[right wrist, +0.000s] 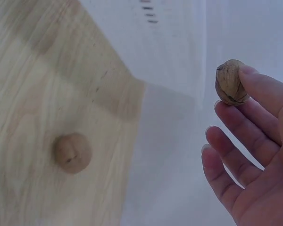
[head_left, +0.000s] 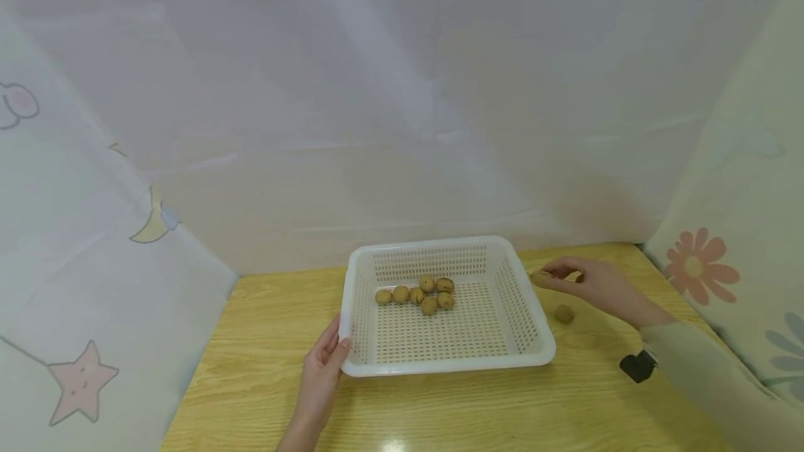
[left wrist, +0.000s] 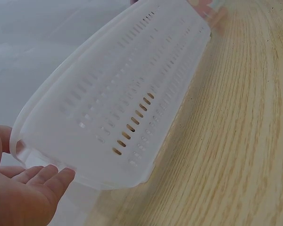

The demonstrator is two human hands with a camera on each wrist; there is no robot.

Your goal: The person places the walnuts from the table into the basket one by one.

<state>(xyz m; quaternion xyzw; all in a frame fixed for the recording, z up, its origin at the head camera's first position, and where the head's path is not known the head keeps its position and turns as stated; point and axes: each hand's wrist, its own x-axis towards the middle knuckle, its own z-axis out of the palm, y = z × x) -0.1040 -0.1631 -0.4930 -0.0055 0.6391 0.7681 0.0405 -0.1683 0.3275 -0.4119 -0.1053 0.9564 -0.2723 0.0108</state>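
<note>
A white plastic basket (head_left: 433, 367) with slotted walls stands on the table, several walnuts (head_left: 428, 305) gathered toward its left and middle. My left hand (head_left: 323, 368) grips the basket's left rim; in the left wrist view the thumb is over the edge and the fingers (left wrist: 52, 181) lie under it. Just outside the right rim, my right hand (head_left: 581, 284) pinches a walnut (right wrist: 231, 82) between thumb and fingertips. Another walnut (head_left: 564, 313) lies on the table below that hand, and the right wrist view shows this loose walnut (right wrist: 72, 153) beside the basket.
The wooden table (head_left: 264, 340) carries the basket near its back edge. Pale cloth walls (head_left: 389, 124) with printed figures rise behind and on both sides. A dark square object (head_left: 638, 366) is at the right wrist, by the sleeve cuff.
</note>
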